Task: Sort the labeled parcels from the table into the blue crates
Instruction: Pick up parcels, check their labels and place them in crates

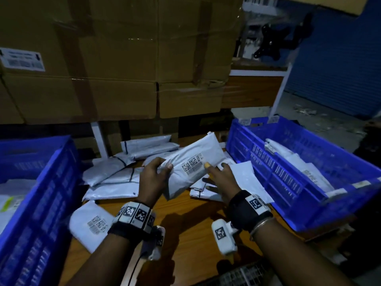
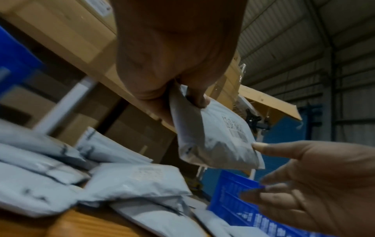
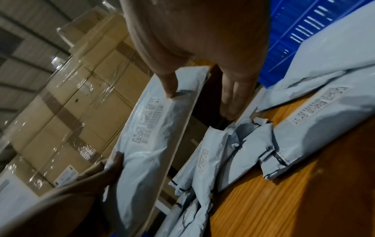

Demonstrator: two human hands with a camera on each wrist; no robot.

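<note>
Head view: a held parcel (image 1: 191, 168) is raised above the counter (image 1: 185, 221), long axis slanting from the left hand (image 1: 153, 176) toward the right crate (image 1: 288, 180). Left wrist view: left fingers pinch its near end. Right wrist view: the right hand (image 3: 202, 52) is splayed, thumb tip touching the label edge, the nearer to that crate.

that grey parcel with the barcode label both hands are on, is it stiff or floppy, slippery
Probably floppy: the grey parcel creases where the left hand grips its end. Likely light for its size, since that one end grip holds it above the table while the right hand only touches its edge. The glossy plastic skin may be slippery.
</note>
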